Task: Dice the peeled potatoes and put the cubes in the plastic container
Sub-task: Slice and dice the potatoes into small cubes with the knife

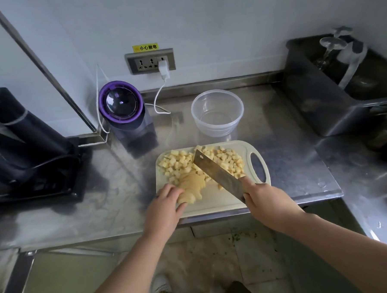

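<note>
The left hand (166, 202) holds a sliced potato (191, 186) on the cutting board (215, 204); the right hand (266, 197) grips the knife (218, 175) just beside it. Many cubes (180, 164) lie beyond the hands. The container (218, 125) farther behind is empty, so filling it remains.

Shows two bare arms: left forearm (131, 261) and right forearm (327, 240), uncovered from the wrist to the lower edge of the view, narrow at the wrist and broadening toward the elbow. Ends in a bare left grip (166, 206) and a bare right grip (267, 200), both plain and rounded. Wears, low in the view, a pale shoe (161, 288) with a white woven-looking upper and a darker mottled patch at its near end. Wears dark cloth (229, 292) beside it, probably a trouser leg, olive-black, too blurred for seams or weave.
</note>
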`<state>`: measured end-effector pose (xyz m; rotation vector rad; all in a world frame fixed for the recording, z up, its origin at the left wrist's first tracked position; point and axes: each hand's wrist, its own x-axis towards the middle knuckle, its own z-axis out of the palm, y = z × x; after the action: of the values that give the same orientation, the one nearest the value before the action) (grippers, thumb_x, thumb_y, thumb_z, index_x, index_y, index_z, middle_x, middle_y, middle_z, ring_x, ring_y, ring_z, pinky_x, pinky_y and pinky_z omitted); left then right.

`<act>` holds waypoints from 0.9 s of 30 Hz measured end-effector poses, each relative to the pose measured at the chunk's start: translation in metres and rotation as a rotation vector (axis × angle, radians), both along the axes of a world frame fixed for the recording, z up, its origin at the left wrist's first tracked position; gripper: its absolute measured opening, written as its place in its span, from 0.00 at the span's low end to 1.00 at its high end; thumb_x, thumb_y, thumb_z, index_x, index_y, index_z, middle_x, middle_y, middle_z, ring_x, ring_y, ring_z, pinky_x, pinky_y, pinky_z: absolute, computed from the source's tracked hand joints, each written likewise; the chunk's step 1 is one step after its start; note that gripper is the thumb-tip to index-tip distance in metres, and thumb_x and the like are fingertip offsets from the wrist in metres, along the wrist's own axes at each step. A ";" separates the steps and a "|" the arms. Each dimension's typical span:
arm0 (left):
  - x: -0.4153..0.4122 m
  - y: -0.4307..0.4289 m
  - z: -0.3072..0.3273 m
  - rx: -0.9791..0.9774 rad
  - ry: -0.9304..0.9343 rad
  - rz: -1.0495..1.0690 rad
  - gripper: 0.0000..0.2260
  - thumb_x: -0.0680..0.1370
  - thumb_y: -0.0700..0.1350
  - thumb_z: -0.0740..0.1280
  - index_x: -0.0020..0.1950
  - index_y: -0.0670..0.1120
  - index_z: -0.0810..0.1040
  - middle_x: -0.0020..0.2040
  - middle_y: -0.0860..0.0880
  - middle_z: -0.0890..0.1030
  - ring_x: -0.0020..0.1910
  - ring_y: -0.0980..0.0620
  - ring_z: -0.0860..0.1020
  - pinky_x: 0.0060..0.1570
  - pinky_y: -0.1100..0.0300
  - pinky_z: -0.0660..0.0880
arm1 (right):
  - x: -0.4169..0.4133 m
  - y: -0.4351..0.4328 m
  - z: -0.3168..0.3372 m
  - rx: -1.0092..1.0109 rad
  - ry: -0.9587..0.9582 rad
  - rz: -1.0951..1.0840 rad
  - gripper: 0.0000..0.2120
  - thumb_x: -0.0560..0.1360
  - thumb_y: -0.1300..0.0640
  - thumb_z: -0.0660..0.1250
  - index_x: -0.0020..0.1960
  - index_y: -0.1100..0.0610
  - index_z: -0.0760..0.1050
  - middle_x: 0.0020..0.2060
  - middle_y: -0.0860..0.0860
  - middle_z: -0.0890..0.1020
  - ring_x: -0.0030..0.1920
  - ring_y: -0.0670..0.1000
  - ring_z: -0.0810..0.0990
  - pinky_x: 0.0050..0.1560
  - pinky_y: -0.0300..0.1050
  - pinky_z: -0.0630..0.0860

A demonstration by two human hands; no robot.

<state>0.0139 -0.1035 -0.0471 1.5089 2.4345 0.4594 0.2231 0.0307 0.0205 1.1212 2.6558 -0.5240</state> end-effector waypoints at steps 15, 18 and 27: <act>0.001 0.006 -0.008 0.010 0.042 0.000 0.09 0.75 0.47 0.71 0.51 0.46 0.75 0.52 0.51 0.76 0.47 0.50 0.78 0.41 0.61 0.73 | 0.006 -0.007 -0.002 -0.007 -0.054 -0.029 0.16 0.83 0.55 0.52 0.70 0.50 0.57 0.51 0.52 0.81 0.41 0.52 0.82 0.41 0.47 0.81; -0.002 0.002 -0.011 0.005 0.076 -0.078 0.08 0.73 0.46 0.73 0.49 0.48 0.80 0.48 0.53 0.79 0.45 0.50 0.78 0.41 0.58 0.75 | 0.008 -0.009 -0.003 0.005 -0.102 -0.034 0.14 0.83 0.57 0.53 0.68 0.50 0.59 0.46 0.50 0.80 0.39 0.51 0.82 0.41 0.46 0.81; 0.019 0.013 -0.007 -0.011 -0.053 -0.252 0.09 0.79 0.50 0.65 0.58 0.51 0.76 0.56 0.56 0.79 0.52 0.55 0.76 0.49 0.62 0.73 | 0.005 -0.017 -0.011 -0.040 -0.145 -0.031 0.13 0.81 0.63 0.53 0.62 0.49 0.61 0.39 0.50 0.78 0.37 0.51 0.80 0.37 0.45 0.77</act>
<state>0.0325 -0.0909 -0.0543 1.7447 2.1648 0.4270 0.2280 0.0141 0.0099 1.1443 2.4975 -0.4803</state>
